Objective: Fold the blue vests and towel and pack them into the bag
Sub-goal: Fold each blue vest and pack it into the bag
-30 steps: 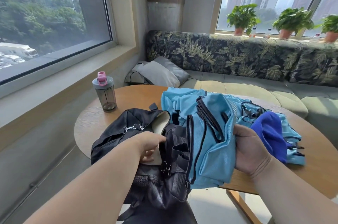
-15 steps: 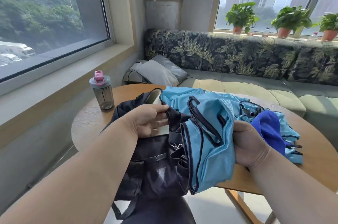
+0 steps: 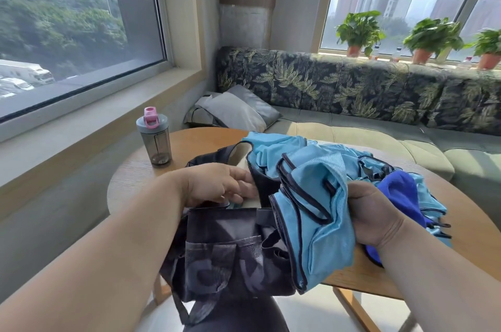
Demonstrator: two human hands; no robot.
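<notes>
A black bag [image 3: 222, 255] hangs over the near edge of the round wooden table [image 3: 135, 177], its mouth facing up with a pale lining showing. My left hand [image 3: 217, 185] reaches into that mouth, fingers spread against the lining. My right hand [image 3: 371, 212] grips a bunched light blue vest [image 3: 314, 212] with dark trim, held just right of the bag's opening. More light blue vests [image 3: 273, 150] lie heaped on the table behind. A dark blue towel [image 3: 401, 193] lies crumpled beside my right wrist.
A grey bottle with a pink lid [image 3: 156, 136] stands on the table's left side. Behind the table runs a leaf-patterned sofa [image 3: 352, 93] with a grey cushion [image 3: 238, 112]. Potted plants [image 3: 357, 30] line the sill.
The bag's front has been pulled up and toward me, so the mouth stands wider. My left hand has slid further into the opening. My right hand keeps its hold on the vest.
</notes>
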